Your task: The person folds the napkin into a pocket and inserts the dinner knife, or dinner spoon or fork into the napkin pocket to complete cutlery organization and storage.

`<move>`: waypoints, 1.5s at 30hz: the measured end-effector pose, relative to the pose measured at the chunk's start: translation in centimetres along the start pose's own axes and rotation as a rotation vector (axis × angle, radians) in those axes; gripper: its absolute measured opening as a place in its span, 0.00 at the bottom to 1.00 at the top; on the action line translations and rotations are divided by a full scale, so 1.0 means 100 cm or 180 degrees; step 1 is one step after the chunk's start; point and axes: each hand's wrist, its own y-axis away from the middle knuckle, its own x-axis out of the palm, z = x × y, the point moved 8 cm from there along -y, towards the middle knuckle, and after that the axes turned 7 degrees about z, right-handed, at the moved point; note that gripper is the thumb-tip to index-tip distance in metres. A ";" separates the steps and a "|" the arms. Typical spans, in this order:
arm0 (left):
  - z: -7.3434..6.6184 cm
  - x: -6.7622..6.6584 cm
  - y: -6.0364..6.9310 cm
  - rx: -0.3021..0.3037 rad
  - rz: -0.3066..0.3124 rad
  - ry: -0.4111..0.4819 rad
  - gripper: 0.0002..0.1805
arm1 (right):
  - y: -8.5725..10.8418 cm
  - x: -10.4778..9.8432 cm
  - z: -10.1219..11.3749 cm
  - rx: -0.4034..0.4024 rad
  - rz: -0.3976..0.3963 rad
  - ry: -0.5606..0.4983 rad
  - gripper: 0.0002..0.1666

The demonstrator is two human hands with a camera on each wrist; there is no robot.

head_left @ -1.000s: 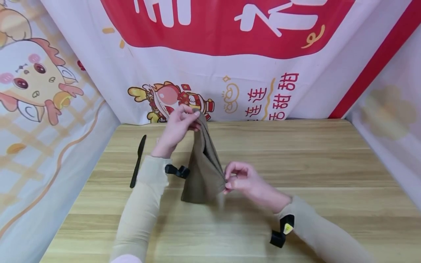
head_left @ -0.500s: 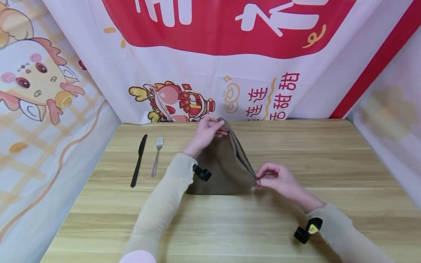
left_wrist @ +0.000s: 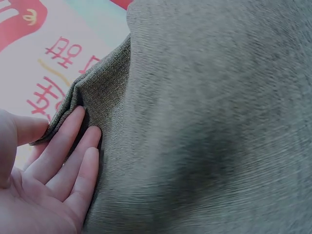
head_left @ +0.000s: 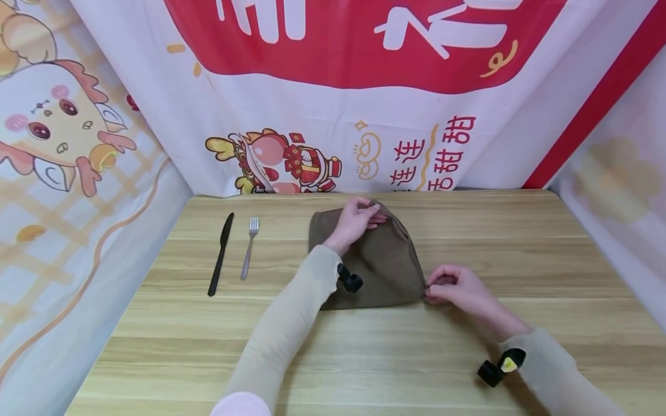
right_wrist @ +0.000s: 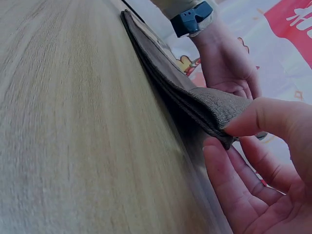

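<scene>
A folded brown cloth (head_left: 385,260) lies partly on the table, its right edge lifted between both hands. At the far corner my left hand (head_left: 355,222) pinches the layered edge; in the left wrist view, the thumb and fingers (left_wrist: 73,127) grip the fold. My right hand (head_left: 460,289) pinches the near right corner. The right wrist view shows the thumb and fingertips (right_wrist: 214,146) closing on several stacked layers of the cloth (right_wrist: 170,92), held slightly off the wood. The left forearm covers part of the cloth's left side in the head view.
Left of the cloth, a silver fork (head_left: 250,248) and a black knife (head_left: 221,254) lie side by side on the wooden table (head_left: 156,346). Printed fabric hangs behind the table (head_left: 333,110) and along its left and right sides.
Both hands have carried the cloth rightward and lowered it, so it now spreads flatter on the table. The fork, hidden behind the left hand before, now shows fully.
</scene>
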 end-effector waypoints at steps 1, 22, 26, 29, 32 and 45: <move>0.003 0.002 -0.001 -0.0016 -0.0005 0.0007 0.08 | 0.001 -0.001 -0.001 0.0043 0.0002 -0.0011 0.11; 0.003 0.004 0.012 0.0553 0.0373 -0.1154 0.23 | 0.001 -0.010 -0.006 0.0465 -0.0279 0.0239 0.28; -0.011 -0.018 0.026 0.0689 0.0397 -0.1425 0.24 | -0.002 -0.010 -0.004 0.0502 -0.0279 0.0357 0.29; -0.019 -0.037 0.040 0.0729 0.0390 -0.1537 0.26 | -0.005 -0.011 -0.004 0.0559 -0.0270 0.0456 0.29; -0.024 -0.053 0.056 0.0745 0.0387 -0.1705 0.27 | -0.008 -0.010 -0.003 0.0603 -0.0243 0.0539 0.27; 0.004 -0.074 0.150 0.0346 0.1178 -0.2691 0.30 | -0.019 -0.008 -0.004 0.0696 -0.0141 0.0604 0.23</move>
